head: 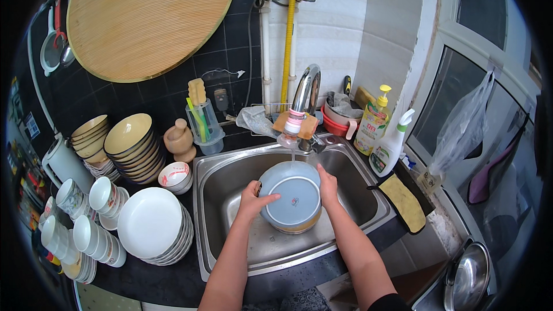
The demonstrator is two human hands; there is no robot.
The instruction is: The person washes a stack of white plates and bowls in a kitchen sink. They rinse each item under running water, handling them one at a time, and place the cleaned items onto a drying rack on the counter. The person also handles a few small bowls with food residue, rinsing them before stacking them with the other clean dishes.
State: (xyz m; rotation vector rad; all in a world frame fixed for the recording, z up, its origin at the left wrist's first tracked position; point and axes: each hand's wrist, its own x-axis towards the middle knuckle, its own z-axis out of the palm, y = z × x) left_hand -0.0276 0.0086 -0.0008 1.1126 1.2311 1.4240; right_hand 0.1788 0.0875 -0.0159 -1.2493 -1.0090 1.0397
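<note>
Both hands grip a pale blue-grey plate (283, 207) by its opposite sides, its underside with a round foot ring turned up towards me. My left hand (254, 198) has its thumb laid across the underside. On the other side, my right hand (328, 183) holds the rim. Water runs from the chrome faucet (312, 80) with a pink-and-white nozzle (292, 127) onto the plate's far edge. All of this is over the stainless steel sink (202, 233). Under the plate shows part of a yellowish dish (302, 227), mostly hidden.
Left of the sink stand stacked white plates (149, 222), cream bowls (129, 136), small white bowls (175, 175) and a wooden mortar (180, 140). At the right are a yellow pump bottle (372, 125), a white spray bottle (389, 151) and a yellow scrubbing mitt (404, 203).
</note>
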